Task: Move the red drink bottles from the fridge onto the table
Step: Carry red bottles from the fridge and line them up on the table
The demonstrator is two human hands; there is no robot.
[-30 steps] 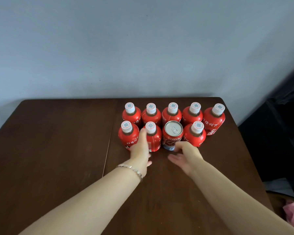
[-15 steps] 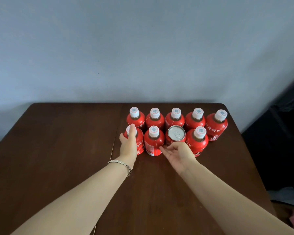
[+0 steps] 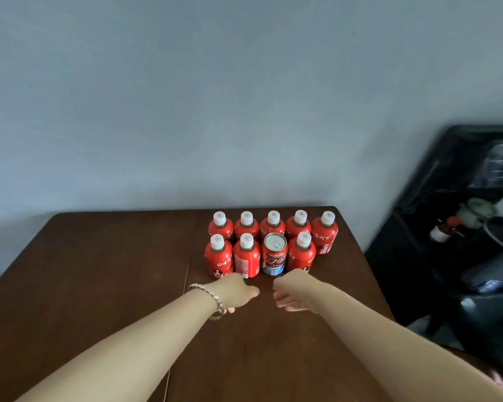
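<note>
Red drink bottles (image 3: pixel 246 258), 8 of them w/ white caps, are standing upright on the dark wood tabletop (image 3: pixel 99 285) near its far right corner. They're sitting in 2 rows, 5 at the back and 3 in front. A red can (image 3: pixel 274 258) is filling the front row's 3rd slot, btwn two bottles and right up against them.

Left hand (image 3: pixel 235 293) is hovering just in front of the 2 front-left bottles; can't tell if it's touching them. Its fingers (image 3: pixel 230 310) are curling loosely downward and holding nothing. Right hand (image 3: pixel 295 294) is hovering just in front of the can and the front-right bottle, w/ its fingers (image 3: pixel 291 308) also loosely curled and holding nothing. The 2 hands are sitting near each other w/ a gap btwn them.

A metal bracelet (image 3: pixel 212 297) is circling the left wrist. A grey-blue wall (image 3: pixel 215 111) is rising behind the tabletop. Dark furniture (image 3: pixel 447 256) is standing to the right, w/ stuff on it too blurred to ID.
</note>
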